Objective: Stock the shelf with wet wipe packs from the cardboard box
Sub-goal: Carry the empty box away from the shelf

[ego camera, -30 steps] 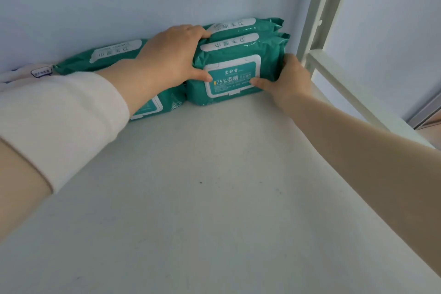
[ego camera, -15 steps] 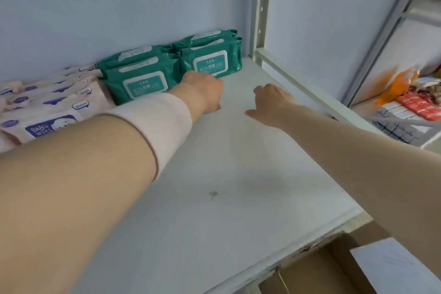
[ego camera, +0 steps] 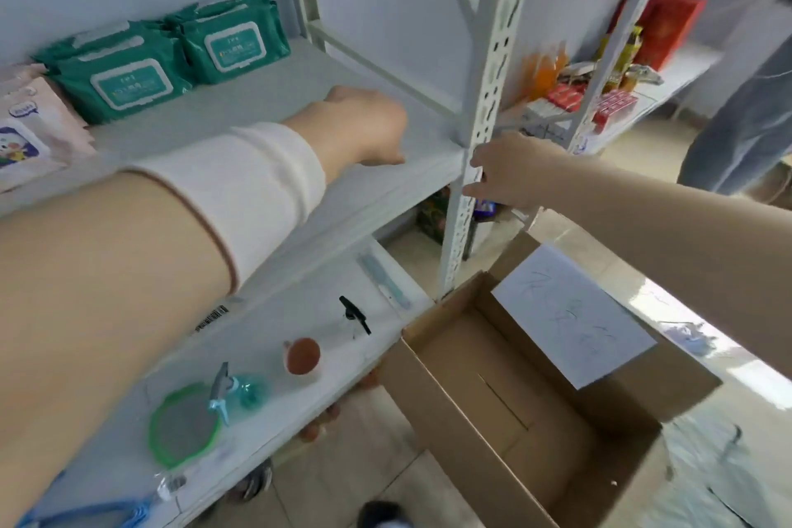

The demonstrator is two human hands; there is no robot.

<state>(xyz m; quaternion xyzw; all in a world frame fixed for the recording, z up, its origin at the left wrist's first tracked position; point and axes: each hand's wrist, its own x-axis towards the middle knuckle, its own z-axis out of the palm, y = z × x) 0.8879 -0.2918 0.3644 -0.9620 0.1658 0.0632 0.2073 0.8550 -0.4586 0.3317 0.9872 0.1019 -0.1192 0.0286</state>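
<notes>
Green wet wipe packs (ego camera: 180, 60) stand in stacks at the back of the grey shelf (ego camera: 274, 99), beside pink baby wipe packs (ego camera: 30, 129) at the far left. My left hand (ego camera: 364, 126) hovers over the shelf's front part, fingers curled loosely, holding nothing. My right hand (ego camera: 505, 169) is in front of the shelf's perforated upright post (ego camera: 480, 107), fingers spread, holding nothing. The open cardboard box (ego camera: 535, 399) sits on the floor at the lower right; its visible inside shows no packs. A white sheet of paper (ego camera: 574, 322) is stuck on its flap.
The lower shelf (ego camera: 257, 356) carries a green-rimmed round lid (ego camera: 184, 424), a teal spray bottle (ego camera: 235, 390) and a small brown-capped item (ego camera: 302, 356). A neighbouring rack at the right holds orange bottles (ego camera: 544, 69) and red boxes (ego camera: 668, 26). Another person's legs (ego camera: 745, 120) stand at the far right.
Both hands let go of the green packs and drew back from the shelf's rear to its front edge. My view swung down and right, bringing the box into sight.
</notes>
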